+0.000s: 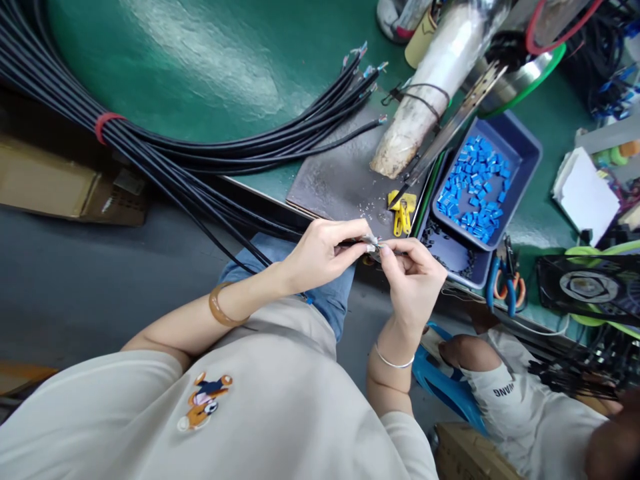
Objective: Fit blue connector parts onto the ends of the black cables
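A banded bundle of glossy black cables (150, 143) sweeps across the green bench (200, 60), many ends already stripped; the left hand (320, 253) pinches one cable's end (373, 243) (tiny, hard to read) just off the bench edge; the right hand (413, 277) pinches its tip; a tray (525, 157) holds many unused blue plastic connectors (477, 190).
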Tool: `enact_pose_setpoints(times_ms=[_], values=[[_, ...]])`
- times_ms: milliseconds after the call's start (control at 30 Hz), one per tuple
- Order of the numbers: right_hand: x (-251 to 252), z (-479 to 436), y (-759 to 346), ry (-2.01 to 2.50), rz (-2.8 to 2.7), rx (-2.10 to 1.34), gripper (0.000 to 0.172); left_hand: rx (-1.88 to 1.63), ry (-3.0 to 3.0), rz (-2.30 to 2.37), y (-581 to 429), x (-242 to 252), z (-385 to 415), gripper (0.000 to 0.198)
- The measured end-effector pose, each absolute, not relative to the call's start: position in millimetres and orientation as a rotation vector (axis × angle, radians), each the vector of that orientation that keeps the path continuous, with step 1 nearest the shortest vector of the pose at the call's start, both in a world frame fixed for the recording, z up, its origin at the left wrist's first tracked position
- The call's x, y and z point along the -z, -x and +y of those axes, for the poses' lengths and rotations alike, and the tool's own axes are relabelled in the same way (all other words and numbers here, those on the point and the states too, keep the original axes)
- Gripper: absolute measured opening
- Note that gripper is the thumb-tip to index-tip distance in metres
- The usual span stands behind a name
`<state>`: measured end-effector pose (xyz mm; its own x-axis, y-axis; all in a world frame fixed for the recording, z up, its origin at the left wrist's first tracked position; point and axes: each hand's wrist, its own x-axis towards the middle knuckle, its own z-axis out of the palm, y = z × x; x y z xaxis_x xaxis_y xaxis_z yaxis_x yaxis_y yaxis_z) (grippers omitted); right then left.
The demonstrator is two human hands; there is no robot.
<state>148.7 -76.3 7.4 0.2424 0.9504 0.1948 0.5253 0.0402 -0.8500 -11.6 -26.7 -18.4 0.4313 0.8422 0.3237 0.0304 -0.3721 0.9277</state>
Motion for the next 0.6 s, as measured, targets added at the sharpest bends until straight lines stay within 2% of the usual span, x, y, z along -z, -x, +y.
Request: enact_pose_setpoints(times_ms=[133, 267, 333, 600], values=[[-5.1, -77.3, -144.9, 1.583, -1.467, -0.461, 0.009, -0.949, -1.37, 0.699, 11.2, 11.1, -26.2, 0.005], [7.8, -79.4, -138.1, 1.473, -1.603, -0.041, 0.007, -0.72, -0.976, 0.577, 20.8, 0.3, -19.8, 0.017], [12.7, -79.9, -136.2, 1.44, -1.616, 0.065, 0.006, -0.654, -0.905, 0.531, 26.2, -3.4, -17.1, 0.023], [1.9, -83.1, -137.7, 1.51, -1.367, -0.155, 0.005, -0.853, -1.048, 0.73, 18.0, -4.4, -23.0, 0.008]])
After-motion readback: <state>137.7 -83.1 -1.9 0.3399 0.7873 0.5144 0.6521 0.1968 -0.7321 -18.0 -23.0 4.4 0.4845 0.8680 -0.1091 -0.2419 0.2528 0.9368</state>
